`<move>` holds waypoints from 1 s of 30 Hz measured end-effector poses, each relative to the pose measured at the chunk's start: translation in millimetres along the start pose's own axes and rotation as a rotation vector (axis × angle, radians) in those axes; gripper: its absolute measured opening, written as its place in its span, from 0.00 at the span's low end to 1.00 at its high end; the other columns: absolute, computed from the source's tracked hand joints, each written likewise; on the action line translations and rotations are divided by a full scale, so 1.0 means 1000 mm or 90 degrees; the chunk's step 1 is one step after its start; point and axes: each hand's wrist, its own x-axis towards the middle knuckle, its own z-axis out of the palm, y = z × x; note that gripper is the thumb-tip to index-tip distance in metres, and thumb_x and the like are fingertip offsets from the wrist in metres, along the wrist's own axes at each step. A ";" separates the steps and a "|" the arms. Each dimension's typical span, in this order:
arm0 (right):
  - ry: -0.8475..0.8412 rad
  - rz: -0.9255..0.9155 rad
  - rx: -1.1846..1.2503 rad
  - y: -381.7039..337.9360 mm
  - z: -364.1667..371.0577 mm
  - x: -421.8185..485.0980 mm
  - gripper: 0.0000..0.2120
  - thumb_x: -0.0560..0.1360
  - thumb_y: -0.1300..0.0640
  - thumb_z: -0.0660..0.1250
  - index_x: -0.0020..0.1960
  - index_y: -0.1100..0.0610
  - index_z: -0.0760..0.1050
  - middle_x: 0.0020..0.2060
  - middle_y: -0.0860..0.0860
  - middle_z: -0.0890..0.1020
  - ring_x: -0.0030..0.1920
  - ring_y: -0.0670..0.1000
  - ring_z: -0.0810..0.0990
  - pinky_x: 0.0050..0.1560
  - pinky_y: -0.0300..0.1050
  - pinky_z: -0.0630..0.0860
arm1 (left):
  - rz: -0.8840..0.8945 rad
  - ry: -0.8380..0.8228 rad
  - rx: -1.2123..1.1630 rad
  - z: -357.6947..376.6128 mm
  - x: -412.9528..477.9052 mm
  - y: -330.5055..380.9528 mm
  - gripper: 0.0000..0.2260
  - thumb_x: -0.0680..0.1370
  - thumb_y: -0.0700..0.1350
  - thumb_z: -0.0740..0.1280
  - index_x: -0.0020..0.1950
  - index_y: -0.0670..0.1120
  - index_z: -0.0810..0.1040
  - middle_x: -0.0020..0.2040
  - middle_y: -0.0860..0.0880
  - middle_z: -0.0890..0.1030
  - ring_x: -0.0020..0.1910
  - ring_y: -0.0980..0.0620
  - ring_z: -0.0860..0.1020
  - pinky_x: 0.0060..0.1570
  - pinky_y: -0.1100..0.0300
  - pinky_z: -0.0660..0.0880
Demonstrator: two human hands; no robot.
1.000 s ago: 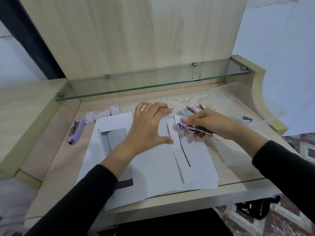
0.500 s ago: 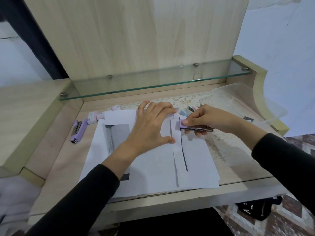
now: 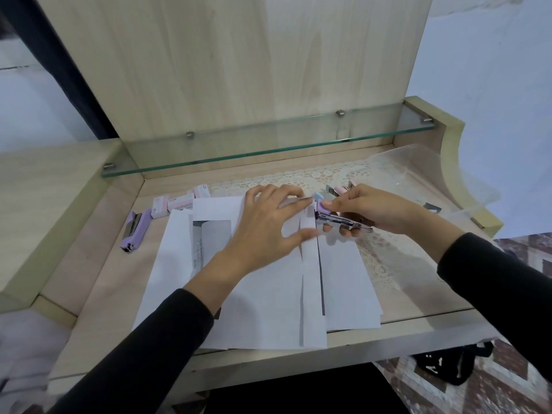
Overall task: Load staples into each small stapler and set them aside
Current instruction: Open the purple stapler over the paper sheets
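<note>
Nearest, paper sheets point(image 3: 268, 309) lie on the table point(image 3: 98, 279) under the left hand point(image 3: 268, 225), its fingers straight and pressing. Just right of it, the right hand point(image 3: 379, 210) grips the lilac stapler point(image 3: 343, 222), now raised from the sheet edge it squeezed earlier. This was probably a test staple. Beyond the right hand wait more small staplers point(image 3: 337, 191).

The light wood-grain table point(image 3: 98, 282) is pale beige with fine darker streaks. The flat paper sheets point(image 3: 268, 309) on it are white; one carries a grey printed block, others thin dark stripes. The small metal stapler point(image 3: 337, 219) is silver with a lilac cap. The plastic stapler point(image 3: 136, 230) lying at the left is lilac with a silver strip. The little cardboard staple boxes point(image 3: 160, 206) are white and pink. The lace doily point(image 3: 385, 258) is cream, with an openwork floral pattern. The fabric sleeves point(image 3: 167, 339) are black. The clear glass shelf point(image 3: 268, 144) shows a green edge.
</note>
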 end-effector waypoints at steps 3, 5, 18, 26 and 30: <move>-0.010 -0.001 0.027 0.004 -0.002 0.001 0.19 0.70 0.43 0.63 0.41 0.59 0.82 0.33 0.52 0.83 0.30 0.53 0.74 0.28 0.36 0.70 | -0.014 0.020 -0.001 0.005 0.001 -0.001 0.21 0.72 0.60 0.61 0.57 0.48 0.80 0.53 0.50 0.78 0.52 0.52 0.69 0.54 0.51 0.62; -0.019 0.005 0.024 0.006 -0.001 0.002 0.19 0.70 0.42 0.63 0.41 0.58 0.82 0.34 0.53 0.83 0.30 0.53 0.73 0.29 0.36 0.70 | -0.023 0.004 -0.013 0.007 0.001 -0.001 0.21 0.71 0.60 0.62 0.56 0.49 0.80 0.52 0.50 0.78 0.52 0.53 0.69 0.52 0.51 0.62; -0.029 0.058 0.043 0.012 0.005 0.003 0.22 0.75 0.44 0.58 0.40 0.61 0.79 0.34 0.54 0.83 0.26 0.50 0.73 0.24 0.38 0.67 | -0.121 -0.100 -0.181 -0.003 0.010 0.010 0.17 0.69 0.56 0.71 0.55 0.52 0.81 0.49 0.57 0.71 0.46 0.58 0.64 0.49 0.60 0.64; -0.053 0.096 0.133 0.015 0.003 0.004 0.19 0.77 0.48 0.55 0.40 0.59 0.77 0.31 0.54 0.81 0.32 0.56 0.69 0.23 0.39 0.64 | -0.178 -0.129 -0.220 -0.009 0.015 0.011 0.17 0.68 0.55 0.73 0.54 0.51 0.81 0.50 0.56 0.73 0.47 0.61 0.65 0.47 0.72 0.62; -0.036 0.063 0.153 0.018 0.001 0.001 0.16 0.75 0.48 0.61 0.39 0.58 0.79 0.31 0.53 0.80 0.28 0.51 0.72 0.27 0.40 0.68 | -0.193 -0.129 -0.213 -0.013 0.013 0.007 0.18 0.67 0.53 0.75 0.54 0.50 0.81 0.51 0.56 0.72 0.50 0.58 0.67 0.52 0.65 0.63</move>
